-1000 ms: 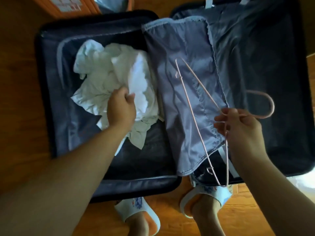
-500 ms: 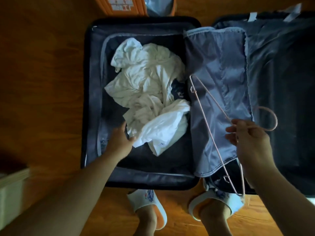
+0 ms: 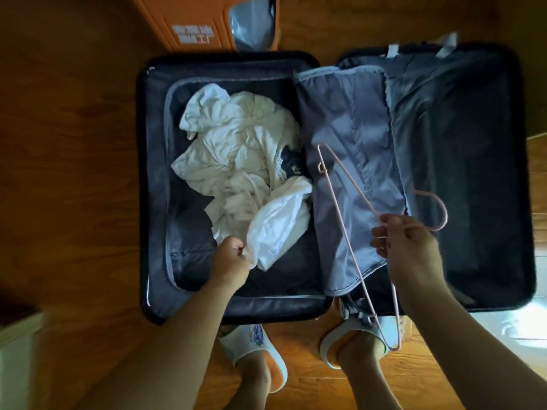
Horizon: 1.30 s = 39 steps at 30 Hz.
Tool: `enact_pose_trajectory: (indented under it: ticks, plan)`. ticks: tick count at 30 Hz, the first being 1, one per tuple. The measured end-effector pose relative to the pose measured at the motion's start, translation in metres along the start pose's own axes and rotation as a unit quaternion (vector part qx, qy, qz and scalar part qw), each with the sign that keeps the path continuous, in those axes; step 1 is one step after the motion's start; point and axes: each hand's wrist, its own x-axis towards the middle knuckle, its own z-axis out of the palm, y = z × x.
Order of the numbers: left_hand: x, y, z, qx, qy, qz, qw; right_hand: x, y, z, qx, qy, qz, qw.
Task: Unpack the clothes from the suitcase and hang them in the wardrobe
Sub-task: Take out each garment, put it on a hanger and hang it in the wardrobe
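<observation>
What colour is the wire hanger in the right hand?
Pale pink; the hanger, pinched by the right hand, shows clearest in the head view.

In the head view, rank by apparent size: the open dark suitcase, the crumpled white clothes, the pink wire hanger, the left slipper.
1. Open dark suitcase
2. Crumpled white clothes
3. Pink wire hanger, long but thin
4. White-and-orange left slipper, nearer the camera

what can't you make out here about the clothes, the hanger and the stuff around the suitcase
All in the head view:
- White clothes: crumpled in a heap, so how many garments and which kinds cannot be told.
- Left hand: its fingers curl into the cloth, hiding the exact hold.
- Pink hanger: its neck is hidden inside the right hand.
- Orange box: cut off by the top edge, lettering blurred.
- Wardrobe: out of frame.
</observation>
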Motion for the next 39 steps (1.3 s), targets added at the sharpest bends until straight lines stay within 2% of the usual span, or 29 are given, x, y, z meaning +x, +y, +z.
enact_pose_trajectory:
  ticks: [3, 9, 13, 16, 18, 22, 24, 27, 30, 33, 36, 38, 39]
  plan:
    - [-0.055, 0.024, -0.015, -0.072, 0.079, 0.024, 0.994, -0.029, -0.021, -0.013, -0.013, -0.01, -0.013, 1.0]
    - [-0.244, 0.098, -0.087, -0.178, 0.029, 0.125, 0.976, -0.141, -0.091, -0.071, -0.026, -0.058, -0.047, 0.997]
    - [-0.366, 0.15, -0.149, -0.199, 0.048, 0.2, 0.958, -0.219, -0.154, -0.134, -0.021, -0.078, -0.079, 0.994]
    - [-0.45, 0.185, -0.193, -0.259, 0.064, 0.212, 0.94, -0.271, -0.198, -0.188, -0.002, -0.129, -0.111, 0.985]
    - [-0.491, 0.198, -0.218, -0.259, 0.068, 0.228, 0.936, -0.294, -0.218, -0.22, -0.008, -0.145, -0.141, 0.979]
    - [-0.556, 0.221, -0.277, -0.152, 0.038, 0.3, 0.941, -0.318, -0.249, -0.284, -0.022, -0.165, -0.19, 0.968]
    - [-0.587, 0.237, -0.311, -0.022, 0.028, 0.35, 0.936, -0.323, -0.262, -0.311, -0.043, -0.175, -0.225, 0.958]
    - [-0.636, 0.262, -0.346, 0.188, 0.024, 0.389, 0.901, -0.329, -0.284, -0.34, -0.055, -0.205, -0.264, 0.941]
    - [-0.695, 0.285, -0.36, 0.3, 0.033, 0.418, 0.857, -0.349, -0.307, -0.347, -0.089, -0.245, -0.297, 0.919]
    - [-0.751, 0.302, -0.364, 0.344, 0.03, 0.466, 0.814, -0.362, -0.318, -0.334, -0.135, -0.24, -0.344, 0.898]
    - [-0.792, 0.306, -0.367, 0.388, 0.05, 0.505, 0.769, -0.366, -0.32, -0.324, -0.136, -0.253, -0.342, 0.895]
    - [-0.808, 0.306, -0.371, 0.375, 0.061, 0.513, 0.77, -0.368, -0.318, -0.318, -0.102, -0.291, -0.331, 0.892]
    - [-0.812, 0.304, -0.372, 0.345, 0.06, 0.512, 0.784, -0.374, -0.317, -0.317, -0.076, -0.294, -0.321, 0.897]
